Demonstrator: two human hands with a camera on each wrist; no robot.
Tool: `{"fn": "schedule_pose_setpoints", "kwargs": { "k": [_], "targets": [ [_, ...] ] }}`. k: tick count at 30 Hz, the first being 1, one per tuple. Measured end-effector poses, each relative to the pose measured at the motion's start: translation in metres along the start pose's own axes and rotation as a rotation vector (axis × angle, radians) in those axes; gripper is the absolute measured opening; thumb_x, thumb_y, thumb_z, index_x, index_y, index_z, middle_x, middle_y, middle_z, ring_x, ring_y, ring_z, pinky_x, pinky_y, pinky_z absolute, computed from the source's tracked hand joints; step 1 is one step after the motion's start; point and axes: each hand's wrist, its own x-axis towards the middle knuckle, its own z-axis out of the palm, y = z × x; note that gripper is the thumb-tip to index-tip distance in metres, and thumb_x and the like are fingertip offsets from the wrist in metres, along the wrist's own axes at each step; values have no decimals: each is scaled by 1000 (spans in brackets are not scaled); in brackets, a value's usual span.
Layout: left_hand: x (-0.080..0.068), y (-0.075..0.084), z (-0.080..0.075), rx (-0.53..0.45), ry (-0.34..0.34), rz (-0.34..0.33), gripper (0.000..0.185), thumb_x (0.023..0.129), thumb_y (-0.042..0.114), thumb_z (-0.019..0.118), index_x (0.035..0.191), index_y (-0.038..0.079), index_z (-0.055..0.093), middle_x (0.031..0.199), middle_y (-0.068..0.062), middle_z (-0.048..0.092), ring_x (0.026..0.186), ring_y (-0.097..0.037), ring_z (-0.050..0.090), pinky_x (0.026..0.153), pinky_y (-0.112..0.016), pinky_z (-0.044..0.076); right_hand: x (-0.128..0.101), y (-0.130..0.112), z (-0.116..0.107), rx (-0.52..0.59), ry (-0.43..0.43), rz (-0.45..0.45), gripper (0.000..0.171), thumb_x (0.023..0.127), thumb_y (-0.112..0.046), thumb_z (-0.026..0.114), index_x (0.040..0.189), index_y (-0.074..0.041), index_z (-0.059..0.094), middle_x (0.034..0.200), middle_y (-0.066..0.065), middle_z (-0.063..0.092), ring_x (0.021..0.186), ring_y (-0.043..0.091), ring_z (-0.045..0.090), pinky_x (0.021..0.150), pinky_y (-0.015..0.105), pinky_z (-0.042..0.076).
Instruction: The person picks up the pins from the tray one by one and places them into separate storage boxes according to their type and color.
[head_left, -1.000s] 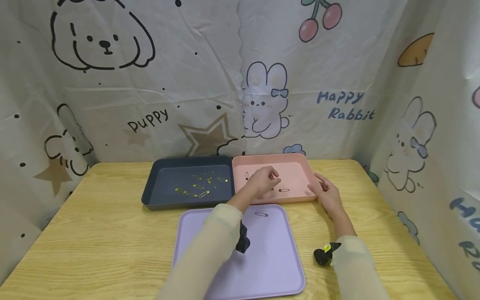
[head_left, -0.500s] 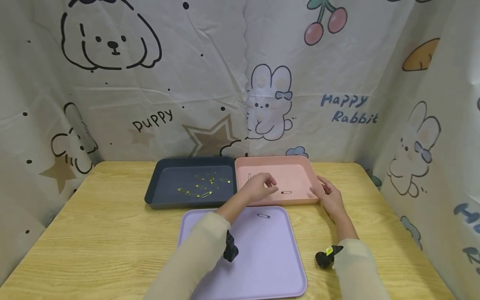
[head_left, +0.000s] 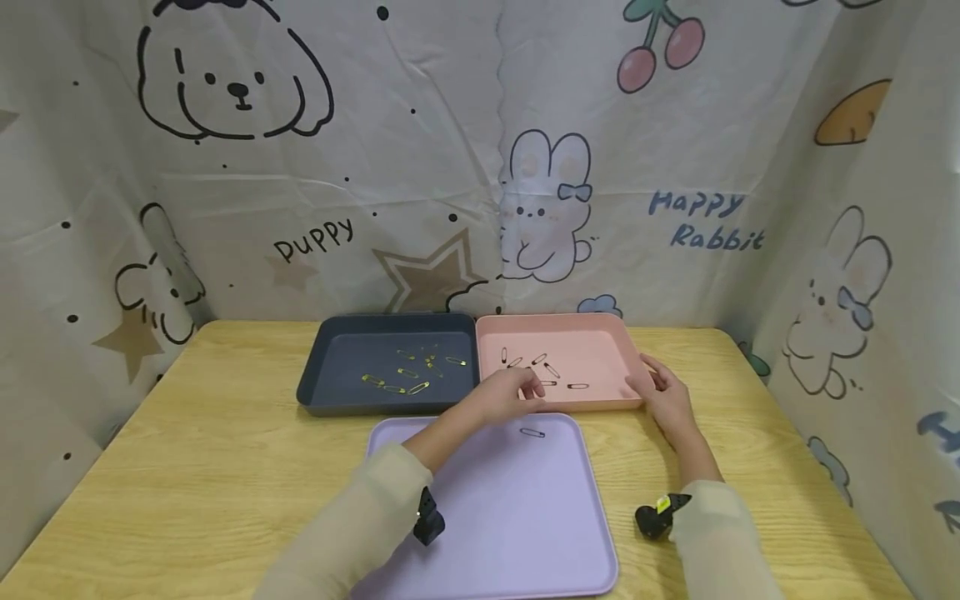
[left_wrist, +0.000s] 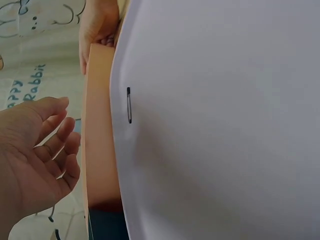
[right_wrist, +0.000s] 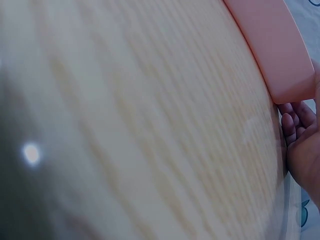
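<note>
**A:** Where's the loose one from your end?

**B:** I see a single black safety pin (head_left: 532, 432) at the far edge of the lilac tray (head_left: 570, 533), just below centre of the head view. The left hand (head_left: 508, 397) hovers just above and left of it, over the near rim of the pink tray (head_left: 600, 319). Its fingers are spread and relaxed, and the wrist view shows a bare palm with nothing in it.

**A:** And the other hand?

**B:** The right hand (head_left: 663, 396) is at the pink tray's near right corner with its fingers curled around the corner.

**A:** How would you expect that pin to handle?

**B:** My guess is it's almost weightless: thin stiff wire, smooth, lying flat on slick plastic. It looks prone to skating away from a fingertip. I'd pinch it across the middle of its length with thumb and forefinger, away from the clasp end in case it springs open.

**A:** Counts?

**B:** There's one pin on the lilac tray. I count six black pins (head_left: 552, 370) showing in the pink tray, though the left hand may hide another. The gold pins (head_left: 407, 372) in the dark tray (head_left: 330, 350), left of centre, come to about eight. They're too small for me to be sure. That makes three trays on the table (head_left: 225, 467).
</note>
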Motion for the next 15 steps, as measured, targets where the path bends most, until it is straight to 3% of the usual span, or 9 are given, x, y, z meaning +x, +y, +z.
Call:
{"fn": "schedule_pose_setpoints", "kwargs": {
  "k": [7, 15],
  "targets": [
    [-16, 1, 6, 85, -34, -4, 8, 86, 21, 64, 89, 13, 66, 80, 5, 62, 73, -6, 52, 66, -18, 42, -1, -1, 0, 21, -3, -16, 67, 90, -38, 59, 147, -16, 31, 143, 19, 41, 125, 25, 41, 71, 4, 38],
    [-32, -4, 17, 209, -41, -53, 9, 85, 22, 63, 90, 16, 66, 72, 8, 57, 65, -4, 49, 59, -20, 38, -1, -2, 1, 18, 0, -8, 67, 91, -36, 58, 148, -16, 30, 143, 19, 40, 127, 28, 40, 72, 3, 37]
  ]
}}
